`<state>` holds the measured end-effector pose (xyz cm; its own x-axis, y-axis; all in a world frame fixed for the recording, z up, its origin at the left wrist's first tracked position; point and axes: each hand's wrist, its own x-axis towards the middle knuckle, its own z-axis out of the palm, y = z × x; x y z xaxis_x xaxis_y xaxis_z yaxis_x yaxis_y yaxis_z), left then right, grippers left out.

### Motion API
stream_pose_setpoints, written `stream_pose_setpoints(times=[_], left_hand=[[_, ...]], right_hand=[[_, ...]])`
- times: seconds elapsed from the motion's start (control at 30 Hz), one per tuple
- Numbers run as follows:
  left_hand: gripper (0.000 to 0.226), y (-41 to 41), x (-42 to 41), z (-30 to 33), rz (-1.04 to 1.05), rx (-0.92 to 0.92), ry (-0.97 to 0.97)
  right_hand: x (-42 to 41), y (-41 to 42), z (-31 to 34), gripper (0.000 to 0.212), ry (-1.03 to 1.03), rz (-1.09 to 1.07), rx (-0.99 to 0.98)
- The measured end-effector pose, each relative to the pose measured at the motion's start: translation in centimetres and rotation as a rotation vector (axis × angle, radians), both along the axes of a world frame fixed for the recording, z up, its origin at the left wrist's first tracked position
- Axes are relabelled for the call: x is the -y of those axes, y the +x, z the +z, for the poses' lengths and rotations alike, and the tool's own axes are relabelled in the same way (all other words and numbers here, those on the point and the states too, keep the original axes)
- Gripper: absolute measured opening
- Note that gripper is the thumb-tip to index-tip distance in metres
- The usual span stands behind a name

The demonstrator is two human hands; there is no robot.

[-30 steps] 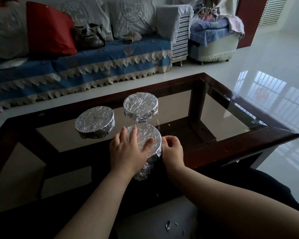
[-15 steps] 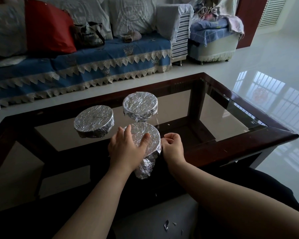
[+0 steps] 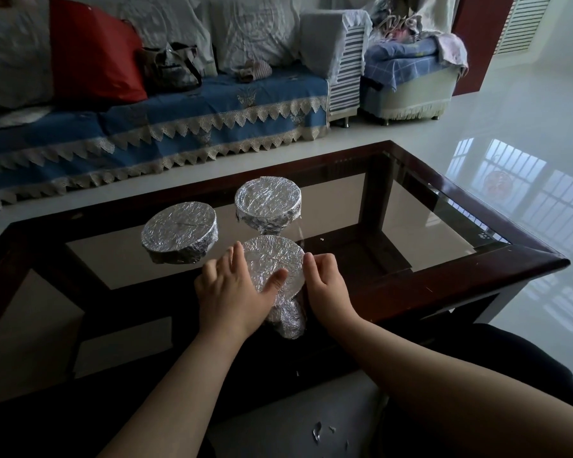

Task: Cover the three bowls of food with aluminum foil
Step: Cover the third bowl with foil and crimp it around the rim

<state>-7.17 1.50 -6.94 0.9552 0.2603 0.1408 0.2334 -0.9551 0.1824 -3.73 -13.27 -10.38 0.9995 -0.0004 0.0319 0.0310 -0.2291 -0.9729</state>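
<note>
Three bowls wrapped in crinkled aluminum foil stand on the glass-topped coffee table (image 3: 444, 279). The left bowl (image 3: 179, 231) and the far bowl (image 3: 268, 201) stand untouched. My hands flank the nearest bowl (image 3: 273, 259) at the table's front edge. My left hand (image 3: 234, 292) lies on its left side, thumb pressed across the foil top. My right hand (image 3: 325, 282) touches the foil at its right rim with curled fingers. A bunched tail of foil (image 3: 290, 320) hangs below the bowl toward me.
Small torn foil scraps (image 3: 318, 433) lie on the pale surface near my lap. A sofa with a blue lace-edged cover (image 3: 179, 127) and a red cushion (image 3: 93, 54) stands beyond the table. Glossy white floor spreads to the right.
My left hand has slid from the foil top toward the bowl's left side, leaving more of the top showing. My right hand stays at the right rim.
</note>
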Motion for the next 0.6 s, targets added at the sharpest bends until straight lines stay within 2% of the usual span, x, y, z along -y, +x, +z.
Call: stream_pose_setpoints(times=[0.17,0.3,0.47,0.6], left_hand=[[0.13,0.25,-0.21,-0.77,-0.05,0.045,-0.085],[0.115,0.29,-0.13,-1.04,-0.068,0.071,-0.198],[0.13,0.23,-0.24,-1.17,-0.06,0.095,-0.224],[0.13,0.17,-0.11,-1.0,-0.054,0.097,-0.231]], right_hand=[[-0.07,-0.26,0.01,0.026,0.06,-0.036,-0.014],[-0.15,-0.16,-0.38,0.029,0.116,-0.076,-0.043],[-0.39,0.16,-0.8,0.034,0.165,-0.126,-0.069],[-0.61,0.42,-0.86,0.035,0.252,-0.153,-0.144]])
